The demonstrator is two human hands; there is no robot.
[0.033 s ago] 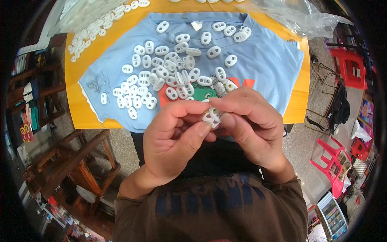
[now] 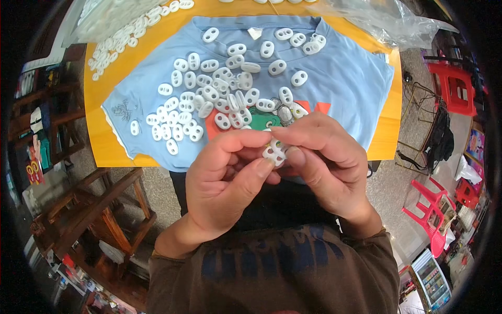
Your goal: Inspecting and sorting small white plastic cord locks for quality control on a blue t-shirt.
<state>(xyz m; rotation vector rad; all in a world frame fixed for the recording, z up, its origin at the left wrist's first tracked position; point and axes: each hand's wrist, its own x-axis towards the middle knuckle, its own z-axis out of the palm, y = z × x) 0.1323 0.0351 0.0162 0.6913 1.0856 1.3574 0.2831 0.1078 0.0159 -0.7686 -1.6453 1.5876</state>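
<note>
Between my fingertips are small white plastic two-hole pieces (image 2: 275,152), oval and button-like, that appear to be joined or pressed together. My left hand (image 2: 222,180) pinches them from the left with thumb and forefinger. From the right, the thumb and forefinger of my right hand (image 2: 332,165) grip the same cluster. My fingers partly cover it, so its exact number of pieces is hidden. Just beyond my hands, several loose white two-hole pieces (image 2: 186,101) lie scattered over a light blue T-shirt (image 2: 348,73) with a green and orange print.
The shirt is spread on a yellow table (image 2: 99,146). More white pieces (image 2: 123,39) spill near a clear plastic bag (image 2: 110,18) at the far left. Another clear bag (image 2: 387,21) lies at the far right. Wooden stools (image 2: 112,225) stand left, red plastic stools (image 2: 455,91) right.
</note>
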